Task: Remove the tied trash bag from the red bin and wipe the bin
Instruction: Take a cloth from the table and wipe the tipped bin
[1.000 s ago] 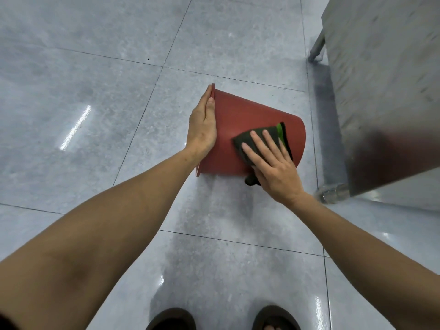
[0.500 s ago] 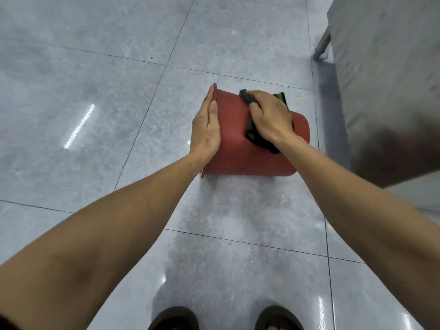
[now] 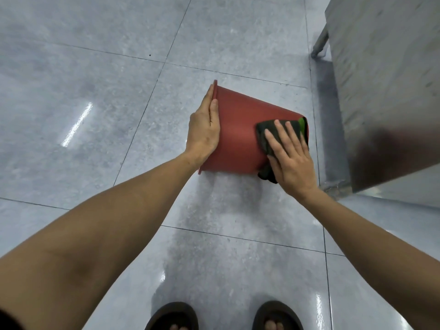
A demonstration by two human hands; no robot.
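The fingers (image 3: 282, 133) of the right hand (image 3: 291, 160) lie flat and spread, pressing a dark cloth (image 3: 269, 135) against the side of the red bin (image 3: 238, 136); they grasp nothing, only pin the cloth down. Under those fingers the bin lies on its side on the grey tiled floor (image 3: 95, 115), its base end just beyond the fingertips and its rim away to their left. There the left hand (image 3: 203, 129) rests open, fingers straight along the rim, thumb on the wall, steadying rather than gripping. A green edge of the cloth (image 3: 302, 122) peeks out past the right fingertips. No trash bag is in view, so the step in hand is judged to be wiping the outer wall. Next, the cloth likely needs sweeping toward the rim, with the left hand rolling the bin to expose unwiped wall.
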